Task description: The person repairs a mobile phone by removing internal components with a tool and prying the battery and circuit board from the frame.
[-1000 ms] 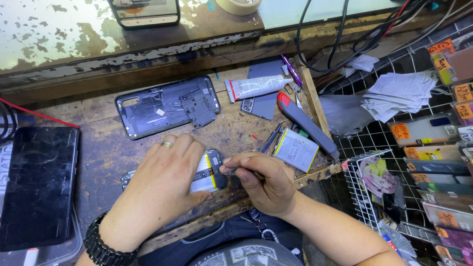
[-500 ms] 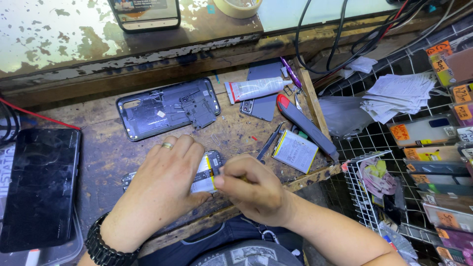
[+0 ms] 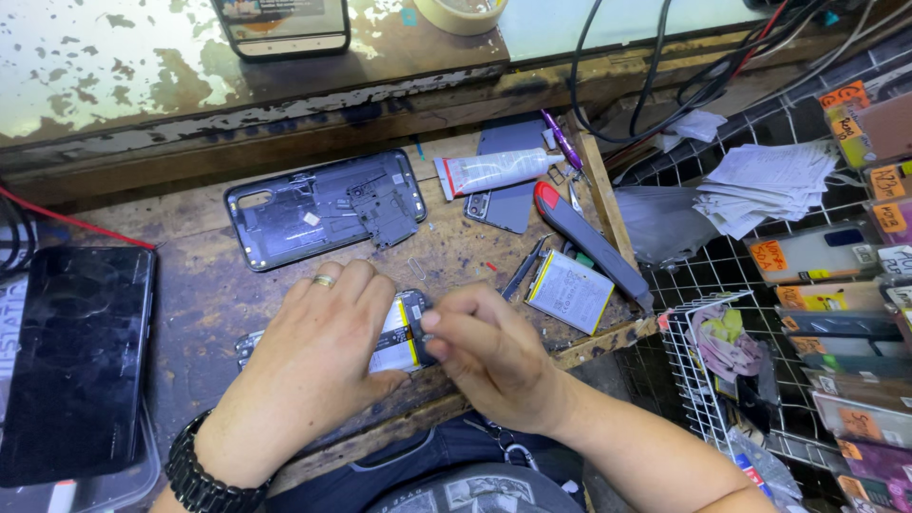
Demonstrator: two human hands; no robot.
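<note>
White-and-yellow phone battery [image 3: 397, 334] lies flat, half hidden beneath left hand [image 3: 309, 361]

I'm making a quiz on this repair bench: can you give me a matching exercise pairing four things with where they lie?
Things:
1. phone battery
2. glue tube
3. open phone back shell
4. dark screen panel

Places:
A. far left of the bench
B. under both hands
C. beyond the left hand
D. beyond the right hand, near the ledge

Pairs: 1-B, 2-D, 3-C, 4-A
</note>
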